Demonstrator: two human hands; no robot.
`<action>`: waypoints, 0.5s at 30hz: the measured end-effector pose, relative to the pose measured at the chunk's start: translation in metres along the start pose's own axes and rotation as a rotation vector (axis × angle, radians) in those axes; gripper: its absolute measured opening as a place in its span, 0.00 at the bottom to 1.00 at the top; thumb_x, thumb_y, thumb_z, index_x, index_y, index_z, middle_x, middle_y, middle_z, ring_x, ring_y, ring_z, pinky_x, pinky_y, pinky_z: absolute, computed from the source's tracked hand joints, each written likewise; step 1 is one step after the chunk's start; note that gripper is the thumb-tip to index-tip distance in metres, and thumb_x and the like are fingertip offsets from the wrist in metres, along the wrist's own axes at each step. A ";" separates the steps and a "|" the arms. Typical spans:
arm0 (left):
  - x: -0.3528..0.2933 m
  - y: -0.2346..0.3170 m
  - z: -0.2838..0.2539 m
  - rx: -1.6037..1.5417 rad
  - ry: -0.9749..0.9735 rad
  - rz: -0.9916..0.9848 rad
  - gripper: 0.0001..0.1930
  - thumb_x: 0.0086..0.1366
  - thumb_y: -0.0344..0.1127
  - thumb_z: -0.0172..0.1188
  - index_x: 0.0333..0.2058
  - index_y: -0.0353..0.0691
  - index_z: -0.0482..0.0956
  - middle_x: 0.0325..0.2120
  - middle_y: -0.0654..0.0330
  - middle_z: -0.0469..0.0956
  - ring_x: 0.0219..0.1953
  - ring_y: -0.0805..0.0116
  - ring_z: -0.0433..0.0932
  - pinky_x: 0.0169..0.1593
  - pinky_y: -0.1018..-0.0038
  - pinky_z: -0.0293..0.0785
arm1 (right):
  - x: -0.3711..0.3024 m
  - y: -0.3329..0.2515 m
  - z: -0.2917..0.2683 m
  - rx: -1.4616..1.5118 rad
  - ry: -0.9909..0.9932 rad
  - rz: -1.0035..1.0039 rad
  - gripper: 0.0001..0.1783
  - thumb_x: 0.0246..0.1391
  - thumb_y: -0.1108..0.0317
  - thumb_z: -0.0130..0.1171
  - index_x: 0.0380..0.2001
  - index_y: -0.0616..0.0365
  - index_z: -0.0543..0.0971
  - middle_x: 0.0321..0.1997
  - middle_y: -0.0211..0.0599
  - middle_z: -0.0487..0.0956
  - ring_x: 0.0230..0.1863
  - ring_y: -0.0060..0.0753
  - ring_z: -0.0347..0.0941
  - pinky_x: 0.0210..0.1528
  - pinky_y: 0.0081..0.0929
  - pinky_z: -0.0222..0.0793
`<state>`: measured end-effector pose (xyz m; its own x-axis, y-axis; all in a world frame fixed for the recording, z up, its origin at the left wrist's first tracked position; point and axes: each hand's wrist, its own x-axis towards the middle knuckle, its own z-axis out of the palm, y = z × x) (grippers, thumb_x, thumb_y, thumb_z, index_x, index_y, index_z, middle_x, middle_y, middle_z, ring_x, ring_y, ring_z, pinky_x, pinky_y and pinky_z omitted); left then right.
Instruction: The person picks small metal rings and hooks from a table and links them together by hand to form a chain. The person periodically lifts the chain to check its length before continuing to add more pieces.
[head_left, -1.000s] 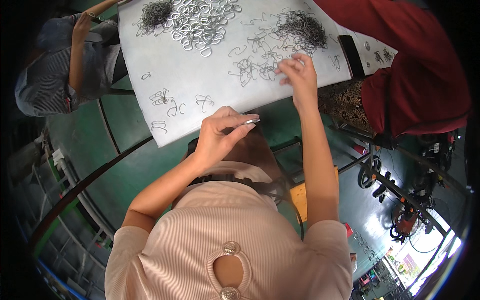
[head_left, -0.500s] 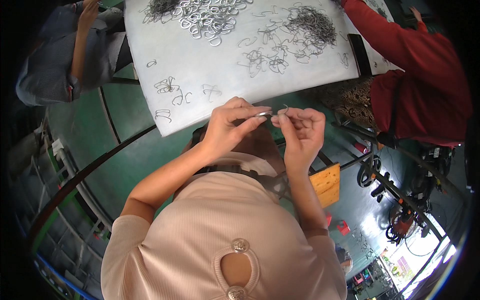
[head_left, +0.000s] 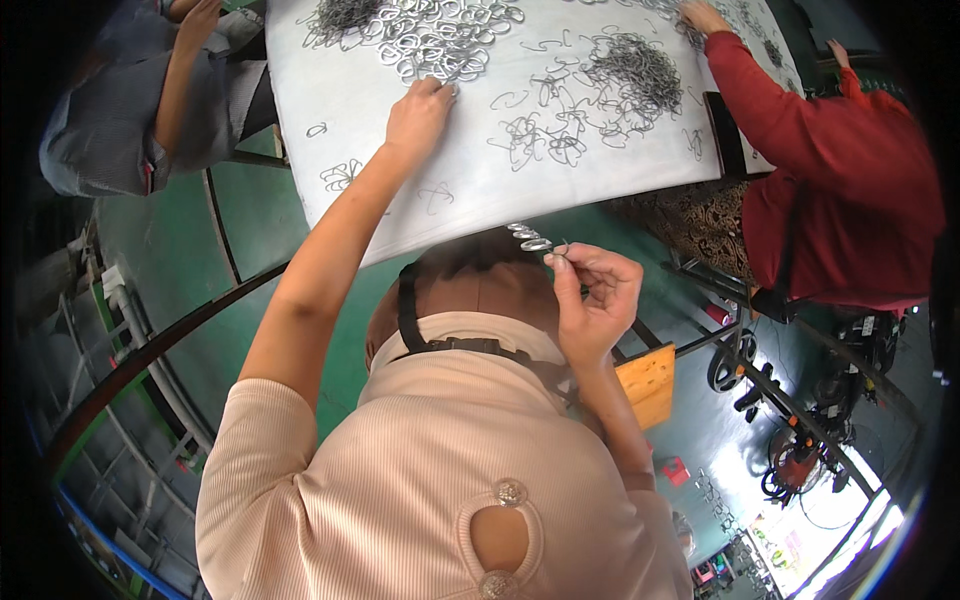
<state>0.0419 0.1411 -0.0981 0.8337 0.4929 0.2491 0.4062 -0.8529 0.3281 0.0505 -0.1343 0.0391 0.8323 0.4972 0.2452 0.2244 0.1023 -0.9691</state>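
Note:
My right hand (head_left: 600,290), held just off the table's near edge, pinches a thin bent wire hook (head_left: 563,248) between thumb and fingertips. Several shiny oval metal rings (head_left: 536,245) hang in a row from it, out to the left. My left hand (head_left: 418,120) is stretched over the white table, fingertips bunched at the near edge of a heap of silver metal rings (head_left: 450,40). A bit of one ring shows at its fingertips; the fingers partly hide the rest.
A dark heap of wire hooks (head_left: 640,75) lies on the white table (head_left: 400,225), with loose ones around it. Another dark pile (head_left: 345,18) is at far left. A person in a red sleeve (head_left: 790,110) works at the right, another in grey (head_left: 110,130) at the left.
My left hand has left the right hand and reached forward to the ring heap. My right hand stays near its place, and the row of rings now shows beside it.

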 end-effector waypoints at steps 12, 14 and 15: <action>-0.049 0.122 -0.109 -1.009 -0.293 -0.390 0.09 0.58 0.29 0.60 0.37 0.33 0.80 0.27 0.56 0.81 0.30 0.75 0.80 0.33 0.79 0.74 | 0.002 0.007 -0.003 -0.086 0.000 0.084 0.10 0.50 0.81 0.59 0.35 0.65 0.70 0.33 0.38 0.79 0.31 0.21 0.77 0.33 0.18 0.75; -0.060 0.140 -0.125 -1.086 -0.302 -0.429 0.08 0.59 0.27 0.59 0.37 0.32 0.80 0.28 0.58 0.81 0.30 0.76 0.79 0.32 0.80 0.75 | 0.003 0.009 -0.002 -0.104 0.025 0.054 0.11 0.49 0.81 0.59 0.35 0.65 0.70 0.33 0.37 0.79 0.31 0.22 0.77 0.33 0.19 0.75; -0.064 0.146 -0.129 -1.125 -0.297 -0.434 0.07 0.59 0.26 0.59 0.36 0.33 0.80 0.28 0.58 0.81 0.30 0.76 0.80 0.32 0.80 0.75 | 0.004 0.010 -0.002 -0.111 0.037 0.037 0.11 0.49 0.81 0.59 0.35 0.64 0.70 0.33 0.37 0.79 0.31 0.22 0.77 0.33 0.20 0.75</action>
<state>-0.0005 0.0071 0.0516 0.8227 0.5137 -0.2434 0.2456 0.0649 0.9672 0.0573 -0.1326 0.0306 0.8588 0.4665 0.2119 0.2461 -0.0128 -0.9692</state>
